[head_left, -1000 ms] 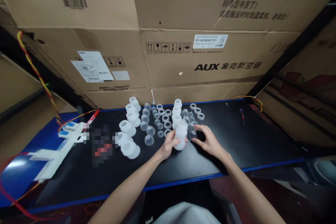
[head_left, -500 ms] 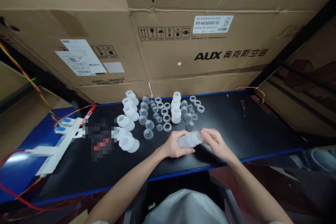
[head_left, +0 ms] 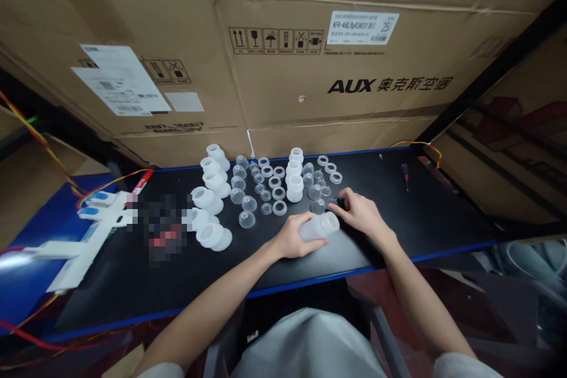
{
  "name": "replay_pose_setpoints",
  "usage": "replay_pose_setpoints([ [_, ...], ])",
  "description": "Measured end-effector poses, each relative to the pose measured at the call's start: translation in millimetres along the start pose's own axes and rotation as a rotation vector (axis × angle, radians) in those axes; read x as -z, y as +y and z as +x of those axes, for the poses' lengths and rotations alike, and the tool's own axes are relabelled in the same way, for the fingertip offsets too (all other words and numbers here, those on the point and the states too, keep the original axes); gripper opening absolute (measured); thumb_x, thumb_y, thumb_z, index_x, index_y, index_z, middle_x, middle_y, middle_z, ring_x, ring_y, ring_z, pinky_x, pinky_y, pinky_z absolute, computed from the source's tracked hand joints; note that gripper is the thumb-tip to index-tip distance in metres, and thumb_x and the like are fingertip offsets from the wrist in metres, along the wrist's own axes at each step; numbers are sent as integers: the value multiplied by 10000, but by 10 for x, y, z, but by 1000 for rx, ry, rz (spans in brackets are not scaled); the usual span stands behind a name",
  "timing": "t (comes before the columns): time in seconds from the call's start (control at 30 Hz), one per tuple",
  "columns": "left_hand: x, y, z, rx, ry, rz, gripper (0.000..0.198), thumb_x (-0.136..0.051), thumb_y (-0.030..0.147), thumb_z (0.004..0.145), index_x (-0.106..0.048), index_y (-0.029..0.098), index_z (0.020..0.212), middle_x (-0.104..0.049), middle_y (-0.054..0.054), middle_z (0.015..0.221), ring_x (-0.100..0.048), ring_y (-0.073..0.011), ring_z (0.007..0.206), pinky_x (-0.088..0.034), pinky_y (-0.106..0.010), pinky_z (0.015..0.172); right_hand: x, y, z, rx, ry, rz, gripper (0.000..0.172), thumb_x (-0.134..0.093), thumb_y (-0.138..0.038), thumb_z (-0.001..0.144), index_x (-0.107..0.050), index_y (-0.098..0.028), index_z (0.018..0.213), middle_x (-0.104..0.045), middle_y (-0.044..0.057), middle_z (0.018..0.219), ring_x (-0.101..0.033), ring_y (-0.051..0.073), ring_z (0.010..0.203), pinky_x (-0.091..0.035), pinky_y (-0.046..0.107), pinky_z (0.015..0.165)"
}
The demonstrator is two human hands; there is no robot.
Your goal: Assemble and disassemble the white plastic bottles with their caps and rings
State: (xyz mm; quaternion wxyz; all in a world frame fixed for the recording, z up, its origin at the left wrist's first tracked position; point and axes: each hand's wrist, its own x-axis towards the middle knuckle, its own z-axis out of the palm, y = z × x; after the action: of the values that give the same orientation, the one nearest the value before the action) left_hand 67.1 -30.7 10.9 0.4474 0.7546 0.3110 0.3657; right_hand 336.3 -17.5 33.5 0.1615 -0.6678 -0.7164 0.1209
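My left hand (head_left: pixel 295 237) was wrapped round a frosted white plastic bottle (head_left: pixel 314 228), tilted over the black tabletop (head_left: pixel 354 251), its open mouth towards my right hand (head_left: pixel 361 213). The right thumb and fingers curved just beside a clear plastic dome cap (head_left: pixel 318 207); whether they pinched anything, I couldn't tell. I judged it best to hold the bottle lightly, lest its wall buckle, and move the other hand slowly, so the cap didn't tip

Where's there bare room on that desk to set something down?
The widest bare tabletop lies right of the right hand, in front of the screwdriver. Another patch sits between the white flared pieces, left forearm and front edge. It's crowded from those pieces across the clear domes to the rightmost rings.
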Motion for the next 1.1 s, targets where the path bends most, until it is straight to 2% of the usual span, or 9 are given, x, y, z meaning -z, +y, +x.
replay_pose_setpoints([
  [0.1,-41,-20,-16,-45,38,131,420,-847,467,804,-737,208,1116,-794,-62,1014,-732,-216,850,-559,-325,796,146,-116,-205,46,64,212,356,-521,-533,1081,-619,-225,1230,-691,7,790,-649,211,692,-425,306,674],
  [0.23,-61,-17,-34,-95,43,218,442,-851,465,791,-745,212,1137,-804,-85,1027,-750,-243,859,-575,-354,824,346,-366,-538,282,-158,332,276,-547,-465,1110,-637,-233,1228,-710,12,825,-663,199,706,-477,305,694],
  [0.3,-28,35,-28,-56,3,156,447,-859,496,789,-755,200,1108,-786,-73,966,-706,-211,775,-551,-329,759,426,-450,-648,338,-163,298,272,-625,-463,1090,-653,-230,1227,-742,40,899,-699,213,762,-514,319,720],
  [0.47,113,246,37,178,-328,-304,416,-885,511,764,-739,142,889,-634,5,696,-540,-126,610,-416,-248,579,559,-463,-745,502,-60,313,354,-590,-262,1091,-632,-296,1442,-729,114,1310,-726,278,1172,-607,415,1004],
  [0.57,138,312,69,337,-422,-579,440,-883,499,746,-734,120,911,-669,-19,697,-575,-130,559,-440,-242,531,544,-438,-744,573,-7,374,453,-509,-126,1076,-628,-318,1469,-696,121,1378,-696,264,1263,-608,409,1045],
  [0.67,106,304,99,415,-527,-777,490,-858,525,735,-742,103,955,-730,-76,725,-618,-157,498,-464,-261,482,492,-436,-730,629,106,469,474,-502,-76,1060,-651,-316,1440,-690,130,1364,-709,252,1223,-629,379,966],
  [0.77,76,267,147,459,-729,-987,564,-782,611,725,-738,87,930,-716,-103,653,-582,-181,397,-403,-286,394,478,-462,-703,666,198,556,476,-506,-58,1047,-688,-316,1404,-701,129,1336,-724,258,1191,-640,373,897],
  [0.93,74,307,182,519,-897,-1178,614,-770,652,619,-743,96,880,-696,-119,583,-539,-204,341,-350,-312,327,577,-582,-646,726,220,609,458,-550,-77,1032,-747,-335,1356,-728,135,1299,-745,293,1149,-658,394,803],
  [1.1,-209,547,-177,606,-1154,-1446,703,-656,826,513,-711,161,733,-584,-84,463,-453,-232,273,-344,-367,297,835,-874,-809,768,232,730,330,-587,-208,1064,-802,-394,1232,-769,116,1108,-761,282,951,-664,431,725],
])
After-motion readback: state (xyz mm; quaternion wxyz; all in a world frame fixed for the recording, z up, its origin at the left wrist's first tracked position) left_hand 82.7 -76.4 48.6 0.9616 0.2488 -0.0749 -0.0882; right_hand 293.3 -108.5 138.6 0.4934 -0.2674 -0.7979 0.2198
